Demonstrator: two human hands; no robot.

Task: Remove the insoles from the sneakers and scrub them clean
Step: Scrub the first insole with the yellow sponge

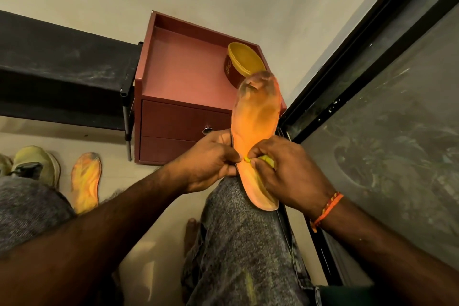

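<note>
Orange insole sits heel-down on the right knee, toe pointing to 12 o'clock, roughly centre-right of view. Looks thin, light, foam-like; toe end is worn and dark with a curled, torn patch, so I'd expect it to flex and fold if pushed hard there. Best hold judged to be the mid-to-heel edges, with the knee as backing.

Left hand pinches the insole's left edge, fingers curled round it. Right hand has fingers curled on a small yellow thing pressed to the insole's lower half; cloth, sponge or brush, can't tell, mostly covered by the fingers.

Second insole lies on the floor at 9 o'clock, lower end hidden behind the left leg. Sneaker beside it, further to 9, partly hidden behind the leg; another one is cut off at the frame edge.

At 12 o'clock, red cabinet with a lidded yellow tub on top, insole toe overlaps it. Tub label is unreadable. Dark glass door at 3 o'clock. Insole underside not visible.
</note>
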